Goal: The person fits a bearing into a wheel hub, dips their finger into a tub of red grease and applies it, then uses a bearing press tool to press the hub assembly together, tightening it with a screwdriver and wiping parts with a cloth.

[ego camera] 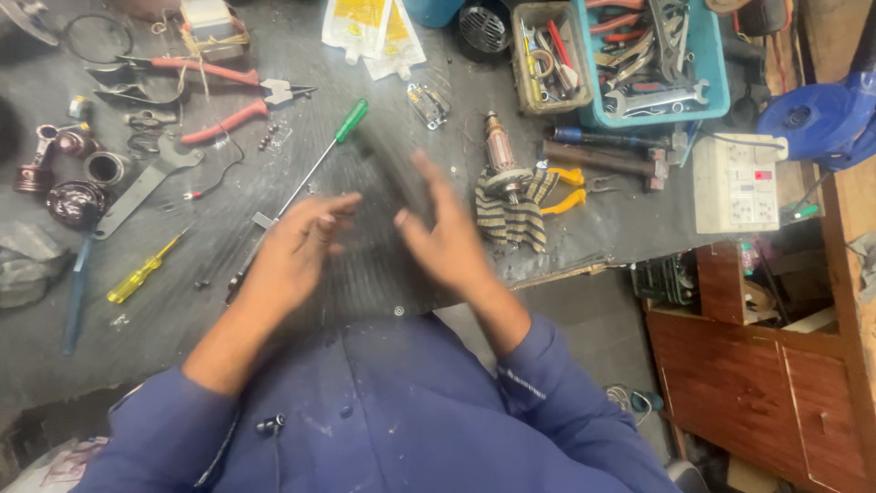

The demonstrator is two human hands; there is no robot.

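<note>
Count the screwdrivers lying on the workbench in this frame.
2: a green-handled screwdriver beside the left hand, and a small yellow screwdriver at the bench's left. The bins may hide more.

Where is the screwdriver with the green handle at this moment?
In the head view, the green-handled screwdriver lies diagonally on the workbench, just beyond the left hand, with the red-handled pliers to its left.
</note>
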